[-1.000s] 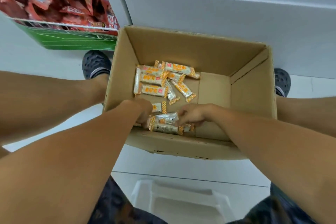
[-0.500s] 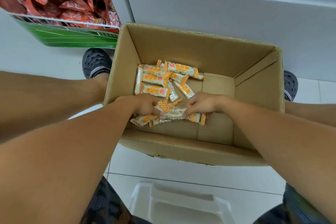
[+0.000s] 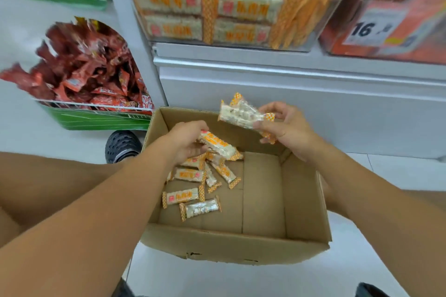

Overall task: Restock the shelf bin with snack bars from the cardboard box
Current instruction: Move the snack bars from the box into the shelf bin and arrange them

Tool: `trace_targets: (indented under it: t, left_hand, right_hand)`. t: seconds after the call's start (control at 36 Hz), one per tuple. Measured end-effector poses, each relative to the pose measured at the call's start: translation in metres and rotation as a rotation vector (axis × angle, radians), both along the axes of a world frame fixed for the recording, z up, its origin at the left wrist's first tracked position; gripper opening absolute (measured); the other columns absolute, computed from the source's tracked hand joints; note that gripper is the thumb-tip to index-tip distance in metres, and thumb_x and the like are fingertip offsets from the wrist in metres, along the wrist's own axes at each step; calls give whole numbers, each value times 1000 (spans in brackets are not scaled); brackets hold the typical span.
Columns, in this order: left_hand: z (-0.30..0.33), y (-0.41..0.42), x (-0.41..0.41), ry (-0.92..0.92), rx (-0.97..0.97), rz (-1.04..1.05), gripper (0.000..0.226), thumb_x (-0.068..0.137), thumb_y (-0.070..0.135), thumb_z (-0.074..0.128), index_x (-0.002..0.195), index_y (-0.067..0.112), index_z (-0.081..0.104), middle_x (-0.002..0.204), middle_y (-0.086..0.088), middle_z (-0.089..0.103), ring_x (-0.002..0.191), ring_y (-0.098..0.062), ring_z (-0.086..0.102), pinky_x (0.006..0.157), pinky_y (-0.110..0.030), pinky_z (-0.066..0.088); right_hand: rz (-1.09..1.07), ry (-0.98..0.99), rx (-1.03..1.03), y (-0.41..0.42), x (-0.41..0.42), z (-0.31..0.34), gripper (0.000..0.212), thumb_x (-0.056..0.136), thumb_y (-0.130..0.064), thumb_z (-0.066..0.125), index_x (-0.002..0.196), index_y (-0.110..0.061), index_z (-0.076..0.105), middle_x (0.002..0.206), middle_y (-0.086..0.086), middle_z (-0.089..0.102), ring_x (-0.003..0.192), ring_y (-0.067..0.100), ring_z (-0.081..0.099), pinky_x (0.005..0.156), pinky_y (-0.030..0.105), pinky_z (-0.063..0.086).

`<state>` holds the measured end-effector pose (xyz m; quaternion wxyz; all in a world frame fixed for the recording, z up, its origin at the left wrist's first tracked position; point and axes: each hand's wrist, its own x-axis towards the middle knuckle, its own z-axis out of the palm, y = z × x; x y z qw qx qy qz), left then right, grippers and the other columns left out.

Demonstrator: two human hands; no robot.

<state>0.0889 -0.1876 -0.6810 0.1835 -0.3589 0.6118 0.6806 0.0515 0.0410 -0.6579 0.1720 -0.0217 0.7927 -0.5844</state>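
The clear plastic shelf bin up top looks nearly full of white and orange wrapped snack bars. Below it, the open brown cardboard box sits on the floor with only a small pile of loose bars left inside. So most of the job looks done. The right hand grips a few bars above the box. The left hand grips one bar inside it.

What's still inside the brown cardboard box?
Inside the brown cardboard box lie several orange-and-white wrapped snack bars at its left side; the right side of the floor is bare. The left hand, holding bars, covers part of the pile, so an exact count isn't possible.
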Motion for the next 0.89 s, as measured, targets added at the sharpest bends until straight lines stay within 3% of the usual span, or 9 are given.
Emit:
trace_targets:
  t: [0.08, 0.14, 0.25, 0.36, 0.53, 0.61, 0.75, 0.83, 0.89]
  left_hand:
    - [21, 12, 0, 79, 139, 51, 15, 97, 8, 48, 97, 13, 62, 73, -6, 59, 48, -13, 55, 35, -17, 39]
    - [34, 17, 1, 121, 225, 106, 18, 99, 11, 47, 105, 11, 64, 76, -6, 64, 48, -13, 58, 35, -18, 40]
    - [57, 16, 6, 148, 336, 241, 36, 106, 33, 39, 112, 5, 61, 81, -11, 65, 59, -17, 60, 41, -22, 49]
    - [77, 13, 11, 214, 305, 126, 66, 88, 70, 47, 106, 10, 67, 82, -6, 67, 67, -13, 58, 51, -23, 54]
    - [88, 14, 16, 341, 176, 101, 59, 74, 47, 82, 122, 19, 60, 80, 5, 72, 61, -5, 63, 48, -19, 48]
    - [90, 12, 15, 427, 180, 161, 47, 75, 38, 82, 114, 24, 60, 80, 9, 72, 66, -6, 63, 49, -19, 43]
    - [103, 13, 15, 595, 166, 175, 60, 64, 33, 86, 117, 39, 58, 90, 12, 74, 79, -8, 65, 61, -25, 39]
    - [110, 14, 14, 658, 170, 106, 83, 53, 37, 88, 130, 31, 58, 105, 7, 73, 96, -13, 66, 74, -29, 43]
    - [113, 14, 13, 686, 159, 36, 73, 54, 31, 87, 122, 25, 61, 102, 6, 73, 96, -15, 65, 76, -30, 44]
  right_hand:
    - [56, 421, 226, -18, 13, 16, 32, 75, -15, 85, 102, -22, 68, 93, -5, 64, 75, 2, 57, 74, 13, 47]
    - [106, 537, 263, -25, 19, 24, 34, 76, -20, 85, 107, -24, 71, 98, -8, 67, 85, 1, 59, 79, 15, 46]
    - [117, 473, 144, -28, 23, 38, 39, 80, -16, 83, 115, -28, 71, 104, -11, 65, 74, -4, 54, 73, 19, 46]
    - [131, 384, 7, -29, 25, 47, 40, 82, -11, 81, 118, -26, 71, 118, -8, 65, 101, 4, 58, 86, 22, 47]
    - [200, 340, -88, -37, 33, 60, 45, 83, -10, 79, 122, -30, 68, 122, -18, 66, 115, -6, 56, 91, 8, 42]
    - [191, 161, -267, -44, 40, 68, 34, 92, -20, 69, 125, -28, 68, 121, -16, 67, 108, 1, 63, 92, 23, 52]
    - [-27, -310, -545, -49, 40, 75, 37, 98, -49, 55, 132, -35, 59, 136, -4, 55, 124, 28, 56, 101, 55, 49]
    - [25, -604, -725, -46, 38, 77, 50, 90, -48, 64, 134, -26, 56, 134, 14, 56, 116, 45, 61, 95, 56, 54]
    - [14, -682, -878, -45, 35, 79, 55, 89, -37, 66, 136, -10, 55, 124, 21, 64, 104, 40, 69, 86, 48, 59]
